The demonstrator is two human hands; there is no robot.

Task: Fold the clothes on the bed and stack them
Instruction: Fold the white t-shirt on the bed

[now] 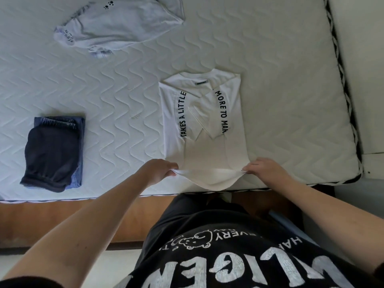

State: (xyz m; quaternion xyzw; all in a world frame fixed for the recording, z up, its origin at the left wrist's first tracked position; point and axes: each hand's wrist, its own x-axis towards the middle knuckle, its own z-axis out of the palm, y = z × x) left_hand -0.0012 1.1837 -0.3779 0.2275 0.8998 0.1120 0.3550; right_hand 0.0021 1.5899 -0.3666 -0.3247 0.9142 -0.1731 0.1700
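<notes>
From the head camera, a white t-shirt (204,129) with black lettering lies on the quilted mattress (128,80) near its front edge, both sides already folded inward, and its bottom hem is lifted off the surface and sags between the person's two hands. The left hand (159,170) pinches the hem's left corner with fingers curled tight on the cloth, and the right hand (265,169) pinches the right corner the same way, fingertips closed together on the fabric. Well to the left sits a folded stack of dark and blue clothes (55,152), and a crumpled pale garment (118,28) lies at the far side.
</notes>
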